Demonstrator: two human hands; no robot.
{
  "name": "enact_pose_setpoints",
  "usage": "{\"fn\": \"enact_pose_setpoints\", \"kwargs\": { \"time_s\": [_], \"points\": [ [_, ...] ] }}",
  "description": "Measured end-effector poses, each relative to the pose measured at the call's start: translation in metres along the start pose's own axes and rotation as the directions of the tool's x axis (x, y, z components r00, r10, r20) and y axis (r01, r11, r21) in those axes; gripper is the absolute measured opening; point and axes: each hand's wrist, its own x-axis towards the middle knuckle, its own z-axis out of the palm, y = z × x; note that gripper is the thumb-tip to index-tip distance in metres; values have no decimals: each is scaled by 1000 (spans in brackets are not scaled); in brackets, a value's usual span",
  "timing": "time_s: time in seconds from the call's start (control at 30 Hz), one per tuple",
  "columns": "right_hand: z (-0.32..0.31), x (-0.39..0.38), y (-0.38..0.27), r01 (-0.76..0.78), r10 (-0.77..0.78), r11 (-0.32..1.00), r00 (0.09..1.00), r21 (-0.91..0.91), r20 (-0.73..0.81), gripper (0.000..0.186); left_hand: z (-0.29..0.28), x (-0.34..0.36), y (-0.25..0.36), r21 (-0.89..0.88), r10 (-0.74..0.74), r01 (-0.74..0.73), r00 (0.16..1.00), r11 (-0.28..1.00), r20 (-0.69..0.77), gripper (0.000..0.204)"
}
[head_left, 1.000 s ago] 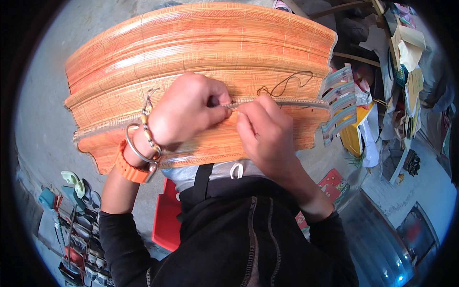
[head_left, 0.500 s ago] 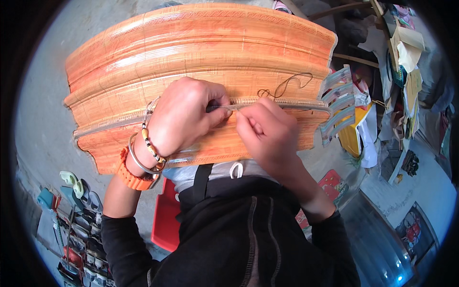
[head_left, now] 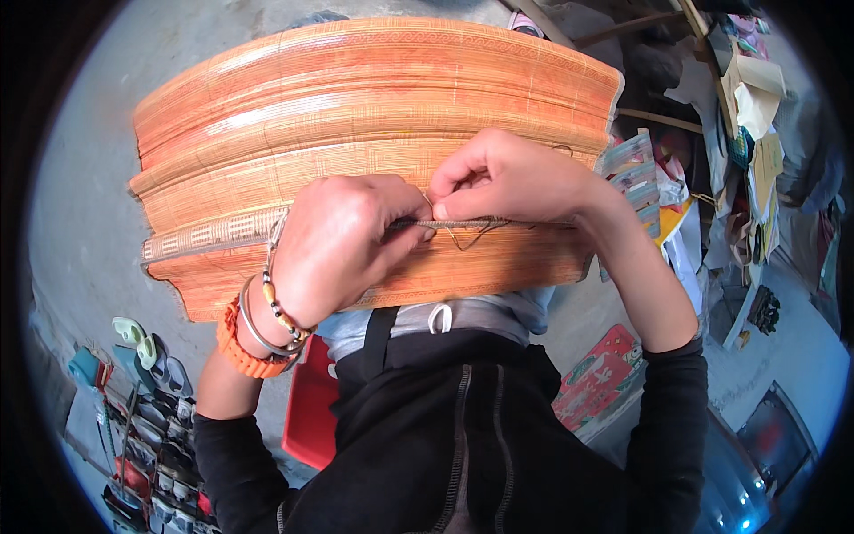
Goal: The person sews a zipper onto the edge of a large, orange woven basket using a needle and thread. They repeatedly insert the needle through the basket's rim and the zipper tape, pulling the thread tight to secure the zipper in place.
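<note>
An orange woven mat (head_left: pixel 356 71) with ridged folds lies across my lap, crossed by a narrow pale binding (head_left: pixel 209 229). My left hand (head_left: pixel 347 231), with beads, a metal bangle and an orange watch at the wrist, pinches the binding near its middle. My right hand (head_left: pixel 494 182) is closed just right of it, thumb down at the seam; whatever is between its fingertips is too small to make out. A thin dark thread (head_left: pixel 461 246) loops below that seam.
Striped translucent slats (head_left: pixel 636 165) poke from behind the mat's right end, near heaped papers and cloth (head_left: pixel 756 98). Red plastic seat (head_left: pixel 307 409) shows beside me. Shoes (head_left: pixel 160 436) fill a rack at lower left. A red patterned board (head_left: pixel 600 374) lies at right.
My right hand has moved up over the mat and turned, its forearm swinging rightward. The thread's loop has shifted from above the seam to below it. My left hand sits slightly lower.
</note>
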Motion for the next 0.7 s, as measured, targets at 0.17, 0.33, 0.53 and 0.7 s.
{"fn": "enact_pose_setpoints", "kwargs": {
  "time_s": [0.17, 0.33, 0.53, 0.7],
  "points": [
    [-3, 6, 6, 43, -43, 999, 976, -6, -212, 14, 1, -1, -3, 61, -14, 14, 1000, 998, -7, 9],
    [-75, -22, 2, 217, 47, 910, 793, 354, -607, 20, 2, -3, -4, -39, -47, 48, 999, 998, 26, 8],
    [-200, -124, 59, 666, 64, 385, 671, 639, -738, 15, -1, 1, -4, -106, -64, 73, 994, 992, 90, 9],
    [-227, -213, 83, 832, 165, 434, 305, 347, -938, 28, -2, -4, -5, -114, -110, 124, 986, 986, 124, 10]
  ]
}}
